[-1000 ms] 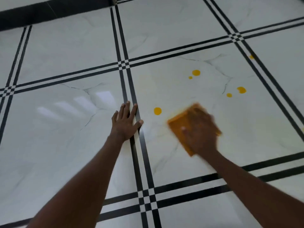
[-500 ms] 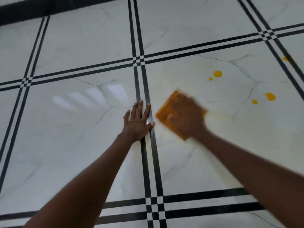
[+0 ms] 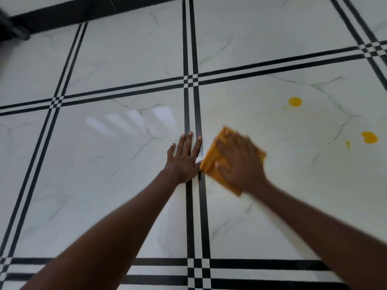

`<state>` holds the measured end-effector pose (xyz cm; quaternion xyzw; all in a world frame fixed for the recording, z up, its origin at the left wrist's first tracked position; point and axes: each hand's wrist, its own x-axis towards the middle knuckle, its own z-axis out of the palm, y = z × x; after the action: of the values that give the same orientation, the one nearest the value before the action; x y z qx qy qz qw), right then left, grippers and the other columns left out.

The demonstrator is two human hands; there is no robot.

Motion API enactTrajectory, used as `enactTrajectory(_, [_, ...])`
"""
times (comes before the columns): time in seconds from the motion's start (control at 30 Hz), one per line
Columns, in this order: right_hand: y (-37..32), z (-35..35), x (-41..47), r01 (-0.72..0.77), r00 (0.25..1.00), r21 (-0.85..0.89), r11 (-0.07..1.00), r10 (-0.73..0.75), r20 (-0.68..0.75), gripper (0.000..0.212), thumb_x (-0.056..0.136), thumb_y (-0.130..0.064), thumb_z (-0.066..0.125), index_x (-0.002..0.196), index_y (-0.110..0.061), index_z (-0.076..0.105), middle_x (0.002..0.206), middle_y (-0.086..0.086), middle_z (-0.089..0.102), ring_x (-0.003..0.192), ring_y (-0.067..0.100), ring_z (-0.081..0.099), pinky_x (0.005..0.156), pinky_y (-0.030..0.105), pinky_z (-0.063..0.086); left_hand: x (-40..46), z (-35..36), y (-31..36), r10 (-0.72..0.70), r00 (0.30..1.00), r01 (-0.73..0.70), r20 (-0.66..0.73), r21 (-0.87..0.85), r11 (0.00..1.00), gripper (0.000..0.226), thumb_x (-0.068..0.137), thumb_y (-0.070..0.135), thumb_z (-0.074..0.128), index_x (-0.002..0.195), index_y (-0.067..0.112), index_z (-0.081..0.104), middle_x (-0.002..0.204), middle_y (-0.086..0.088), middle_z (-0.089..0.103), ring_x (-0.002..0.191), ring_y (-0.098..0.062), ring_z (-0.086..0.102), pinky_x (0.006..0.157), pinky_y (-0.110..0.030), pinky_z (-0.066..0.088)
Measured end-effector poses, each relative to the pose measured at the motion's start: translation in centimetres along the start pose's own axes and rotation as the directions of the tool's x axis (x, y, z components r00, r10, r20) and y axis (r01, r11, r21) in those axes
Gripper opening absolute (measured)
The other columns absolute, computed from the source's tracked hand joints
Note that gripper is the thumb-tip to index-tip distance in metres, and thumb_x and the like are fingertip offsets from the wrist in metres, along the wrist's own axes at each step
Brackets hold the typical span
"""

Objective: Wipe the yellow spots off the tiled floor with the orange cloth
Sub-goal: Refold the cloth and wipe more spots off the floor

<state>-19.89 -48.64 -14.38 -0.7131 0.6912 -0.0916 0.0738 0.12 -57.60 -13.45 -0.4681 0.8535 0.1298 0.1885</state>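
My right hand (image 3: 237, 162) presses flat on the folded orange cloth (image 3: 211, 159) against the white marble tile (image 3: 293, 185), just right of the black double grout line (image 3: 193, 114). The hand is blurred from motion and covers most of the cloth. My left hand (image 3: 184, 158) lies flat on the floor with fingers spread, its thumb side almost touching the cloth. Yellow spots sit on the same tile to the upper right: one round spot (image 3: 295, 101), a larger one (image 3: 369, 137) and a small streak (image 3: 347, 144). A faint yellowish film covers the tile around the cloth.
The floor is glossy white tiles framed by black double lines, with a crossing (image 3: 190, 82) ahead and another (image 3: 198, 271) near me. A black skirting band (image 3: 83, 9) runs along the far edge. A dark object (image 3: 10, 28) shows at the top left corner.
The spot that lay left of the cloth a second ago is gone. My right hand swept the cloth left over it, close to my left hand. The view shifted, so the floor pattern slid right.
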Motion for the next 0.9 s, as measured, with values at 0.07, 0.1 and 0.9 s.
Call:
enactTrajectory(0.07, [5.3,-0.5,6.4,-0.089,0.996,-0.052,0.995,0.088,-0.013,0.074,0.093,-0.059,0.036,0.156,-0.020,0.043,0.160,0.020,0.042,0.148,0.044,0.038,0.121,0.062,0.026,0.1,0.1,-0.2,0.005,1.000,-0.005,-0.028,-0.002,1.000,0.076,0.099,0.062,0.020,0.153,0.032,-0.025,0.160,-0.001,-0.034,0.148,-0.022,-0.030,0.119,-0.049,-0.008])
enactTrajectory(0.1, [8.1,-1.1,8.0,-0.171,0.985,-0.070,0.983,0.169,-0.030,0.074,0.092,-0.059,0.036,0.154,-0.019,0.044,0.157,0.021,0.045,0.145,0.046,0.040,0.120,0.063,0.027,0.1,0.2,-0.2,0.004,0.999,-0.005,-0.035,-0.009,1.000,0.076,0.099,0.061,0.020,0.154,0.032,-0.024,0.161,-0.001,-0.034,0.149,-0.021,-0.029,0.120,-0.049,-0.008])
enactTrajectory(0.9, [0.9,-1.2,-18.0,-0.555,0.831,-0.004,0.832,0.553,-0.062,0.078,0.097,-0.052,0.041,0.163,-0.016,0.024,0.169,0.022,0.023,0.155,0.045,0.021,0.126,0.063,0.011,-0.6,-0.9,1.5,-0.019,0.994,0.022,-0.104,0.021,1.000,0.084,0.096,0.061,0.034,0.158,0.025,-0.010,0.167,-0.009,-0.013,0.154,-0.028,-0.010,0.121,-0.054,0.010])
